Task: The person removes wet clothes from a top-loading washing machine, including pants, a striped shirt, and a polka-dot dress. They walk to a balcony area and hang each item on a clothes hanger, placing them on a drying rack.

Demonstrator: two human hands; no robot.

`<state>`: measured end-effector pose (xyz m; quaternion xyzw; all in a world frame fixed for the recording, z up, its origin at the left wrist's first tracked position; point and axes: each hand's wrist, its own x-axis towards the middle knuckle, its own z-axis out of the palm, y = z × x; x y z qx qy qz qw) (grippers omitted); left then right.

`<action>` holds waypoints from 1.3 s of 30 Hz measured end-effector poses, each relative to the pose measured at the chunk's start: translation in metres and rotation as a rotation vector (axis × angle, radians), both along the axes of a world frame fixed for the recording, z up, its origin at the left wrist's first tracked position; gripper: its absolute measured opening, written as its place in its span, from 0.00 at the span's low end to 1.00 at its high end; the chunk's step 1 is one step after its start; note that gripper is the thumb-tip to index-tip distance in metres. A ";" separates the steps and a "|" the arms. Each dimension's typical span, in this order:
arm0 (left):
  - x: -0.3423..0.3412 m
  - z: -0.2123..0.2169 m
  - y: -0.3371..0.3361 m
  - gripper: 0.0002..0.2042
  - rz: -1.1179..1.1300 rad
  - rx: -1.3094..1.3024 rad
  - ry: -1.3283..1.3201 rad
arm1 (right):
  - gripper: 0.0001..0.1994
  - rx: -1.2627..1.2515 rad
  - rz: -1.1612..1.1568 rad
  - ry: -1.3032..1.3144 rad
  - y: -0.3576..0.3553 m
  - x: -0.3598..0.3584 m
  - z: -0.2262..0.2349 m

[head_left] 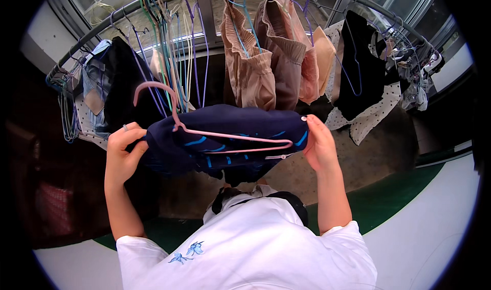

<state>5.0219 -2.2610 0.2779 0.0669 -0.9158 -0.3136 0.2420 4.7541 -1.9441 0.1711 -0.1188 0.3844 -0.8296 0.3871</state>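
A dark navy garment (pixel 230 117) with bright blue marks is stretched between my hands in front of my body. Its left end is pinched by my left hand (pixel 124 152), thumb against fingers. At the other end, my right hand (pixel 321 144) grips the edge beside a small white button (pixel 304 119). A pink hanger (pixel 230 135) lies across the garment's opening, its hook rising at the left and its right end inside the cloth. The hanger's left arm is hidden by the fabric. A small zipper pull (pixel 284 157) shows near the right.
A curved metal rail (pixel 138 4) runs across the far side. Bare hangers (pixel 192 49) in several colours hang at its left. Brown trousers (pixel 248 59), black garments (pixel 360 59) and a polka-dot cloth (pixel 376 113) hang along it. Small clips with laundry (pixel 417 85) crowd the right end.
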 end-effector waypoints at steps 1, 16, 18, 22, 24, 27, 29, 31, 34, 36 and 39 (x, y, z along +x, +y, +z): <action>0.002 -0.001 0.000 0.08 0.032 -0.004 -0.004 | 0.09 0.003 -0.009 0.027 0.001 0.001 0.009; 0.026 -0.022 -0.009 0.05 0.006 0.189 0.150 | 0.22 0.271 0.040 0.923 0.023 0.001 0.065; 0.036 -0.025 -0.020 0.06 0.015 0.250 0.192 | 0.22 0.209 0.084 1.002 0.006 0.010 0.046; 0.052 -0.031 -0.043 0.07 0.106 0.397 0.267 | 0.12 0.302 -0.031 0.737 -0.005 0.034 0.021; 0.057 -0.034 -0.048 0.06 0.109 0.400 0.292 | 0.07 0.393 -0.309 0.861 -0.009 0.037 0.024; 0.063 -0.037 -0.050 0.04 0.082 0.150 0.232 | 0.06 0.372 -0.476 1.017 -0.008 0.031 0.053; 0.053 -0.036 -0.036 0.06 0.066 0.025 0.112 | 0.06 0.425 -0.484 1.097 -0.004 0.028 0.069; 0.052 -0.044 -0.035 0.06 -0.020 0.076 0.158 | 0.07 0.473 -0.463 1.201 -0.003 0.026 0.075; 0.052 -0.062 -0.039 0.05 0.088 0.246 0.424 | 0.07 0.454 -0.489 1.182 0.000 0.025 0.084; 0.041 -0.061 -0.030 0.04 0.088 0.278 0.330 | 0.07 0.544 -0.523 1.203 0.005 0.024 0.093; 0.018 -0.046 -0.002 0.02 -0.022 0.281 0.257 | 0.05 0.635 -0.835 1.507 0.000 0.024 0.103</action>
